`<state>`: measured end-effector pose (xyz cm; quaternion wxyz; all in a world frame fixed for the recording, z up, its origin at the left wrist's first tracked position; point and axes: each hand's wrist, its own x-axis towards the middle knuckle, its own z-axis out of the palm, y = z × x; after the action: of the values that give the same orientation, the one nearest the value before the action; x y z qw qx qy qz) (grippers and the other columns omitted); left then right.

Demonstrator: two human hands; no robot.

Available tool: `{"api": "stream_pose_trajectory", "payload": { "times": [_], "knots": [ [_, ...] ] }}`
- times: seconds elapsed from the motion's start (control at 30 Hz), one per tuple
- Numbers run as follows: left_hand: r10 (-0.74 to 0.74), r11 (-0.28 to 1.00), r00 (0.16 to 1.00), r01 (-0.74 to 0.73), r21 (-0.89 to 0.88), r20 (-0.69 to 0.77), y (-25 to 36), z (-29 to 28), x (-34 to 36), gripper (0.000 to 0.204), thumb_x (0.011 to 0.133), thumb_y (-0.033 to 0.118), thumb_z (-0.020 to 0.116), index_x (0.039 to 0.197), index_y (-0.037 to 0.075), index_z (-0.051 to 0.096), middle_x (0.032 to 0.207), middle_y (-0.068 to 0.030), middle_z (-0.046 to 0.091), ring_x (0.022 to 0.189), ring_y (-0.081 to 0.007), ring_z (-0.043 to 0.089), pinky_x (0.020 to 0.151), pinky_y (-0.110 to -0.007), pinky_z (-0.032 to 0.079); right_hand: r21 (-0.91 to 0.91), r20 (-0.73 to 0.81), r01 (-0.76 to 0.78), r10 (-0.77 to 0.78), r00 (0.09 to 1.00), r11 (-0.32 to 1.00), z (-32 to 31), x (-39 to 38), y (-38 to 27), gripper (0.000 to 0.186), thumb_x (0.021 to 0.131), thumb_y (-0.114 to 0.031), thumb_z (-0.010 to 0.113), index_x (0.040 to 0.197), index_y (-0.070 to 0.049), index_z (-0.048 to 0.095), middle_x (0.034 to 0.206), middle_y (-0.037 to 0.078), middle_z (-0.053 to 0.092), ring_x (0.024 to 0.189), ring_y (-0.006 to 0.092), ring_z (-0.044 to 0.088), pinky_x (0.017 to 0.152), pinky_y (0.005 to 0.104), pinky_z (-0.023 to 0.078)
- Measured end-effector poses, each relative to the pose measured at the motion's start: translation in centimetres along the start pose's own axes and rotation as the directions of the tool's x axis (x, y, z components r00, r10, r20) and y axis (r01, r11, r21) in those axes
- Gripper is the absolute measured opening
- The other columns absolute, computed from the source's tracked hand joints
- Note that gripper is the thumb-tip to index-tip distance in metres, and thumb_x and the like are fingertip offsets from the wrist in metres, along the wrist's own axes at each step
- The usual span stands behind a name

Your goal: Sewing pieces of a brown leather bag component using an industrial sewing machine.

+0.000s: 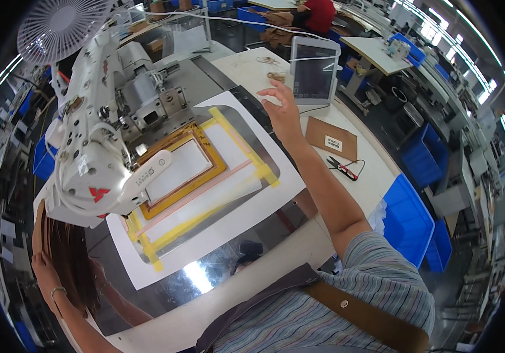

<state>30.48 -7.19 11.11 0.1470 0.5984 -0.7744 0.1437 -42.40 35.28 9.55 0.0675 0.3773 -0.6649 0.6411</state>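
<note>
At the far left, my left hand [45,272] has its fingers closed at the lower end of a thin brown leather-like piece [38,226], beside the sewing machine head [90,167]. My right hand [282,106] is raised with fingers apart and nothing in them, near the control screen [315,70]. Under the machine head lies a yellow-brown frame [216,167] with a rectangular opening. It rests on a white sheet [205,238] that has yellow tape strips [238,138] around a clear panel.
Right of the machine, the white table holds a brown flat piece [329,130] with a white label, red-and-black thread snips [344,167] and loose thread [276,76]. A blue bin [408,220] stands beside it. A white fan [61,29] is at upper left. A person in red [320,15] sits farther back.
</note>
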Motion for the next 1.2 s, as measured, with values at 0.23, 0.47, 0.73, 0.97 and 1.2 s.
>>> {"api": "stream_pose_trajectory", "payload": {
  "times": [0.23,0.47,0.73,0.97,1.2],
  "knots": [
    [-0.659,-0.025,0.652,0.478,-0.878,0.374,-11.7,-2.2,3.0,0.041,0.111,0.030,0.061,0.137,0.001,0.073,0.141,-0.0144,0.071,0.126,-0.0281,0.069,0.106,-0.041,0.054,-0.337,-0.209,-0.003,-0.072,0.975,0.942,-6.7,1.1,3.5,0.023,0.098,-0.010,0.070,0.120,-0.012,0.077,0.161,0.021,0.043,0.142,0.0334,0.054,0.103,0.0373,0.056],
    [-0.117,0.753,0.918,-0.166,-0.636,-0.378,-2.4,-5.4,-2.7,0.028,0.110,0.022,0.066,0.124,0.000,0.074,0.112,-0.0109,0.078,0.098,-0.0229,0.070,0.091,-0.038,0.054,-0.246,0.093,0.220,-0.203,0.975,0.944,-5.9,-2.5,0.9,0.018,0.095,-0.004,0.069,0.112,-0.008,0.075,0.139,0.013,0.066,0.120,0.0307,0.066,0.099,0.0410,0.056],
    [0.638,0.730,0.768,-0.582,-0.358,0.050,18.4,-4.8,-20.8,0.017,0.090,-0.005,0.061,0.106,-0.006,0.060,0.145,-0.0262,0.065,0.133,-0.0449,0.062,0.112,-0.050,0.052,0.184,0.728,0.692,-0.570,0.381,0.698,7.5,-12.7,-10.2,0.024,0.084,-0.006,0.070,0.107,-0.004,0.075,0.134,0.013,0.071,0.124,0.0300,0.064,0.100,0.0450,0.054],
    [0.613,0.722,0.789,-0.580,-0.378,-0.040,19.4,-6.6,-22.5,0.027,0.092,-0.003,0.068,0.119,-0.001,0.068,0.149,-0.0114,0.066,0.120,-0.0353,0.068,0.100,-0.044,0.057,0.266,0.819,0.748,-0.551,0.157,0.608,17.2,-18.4,-13.5,0.033,0.093,-0.011,0.069,0.126,-0.005,0.070,0.143,0.011,0.068,0.122,0.0265,0.067,0.095,0.0405,0.057],
    [0.460,0.823,0.883,-0.463,-0.329,-0.092,14.7,-7.6,-25.9,0.026,0.093,-0.002,0.072,0.119,0.002,0.072,0.140,-0.0103,0.071,0.114,-0.0338,0.071,0.095,-0.043,0.059,0.205,0.781,0.862,-0.608,0.142,0.464,22.3,-20.6,-13.8,0.017,0.085,-0.010,0.072,0.101,-0.007,0.070,0.097,0.003,0.064,0.093,0.0208,0.067,0.076,0.0337,0.057]
  ]
}}
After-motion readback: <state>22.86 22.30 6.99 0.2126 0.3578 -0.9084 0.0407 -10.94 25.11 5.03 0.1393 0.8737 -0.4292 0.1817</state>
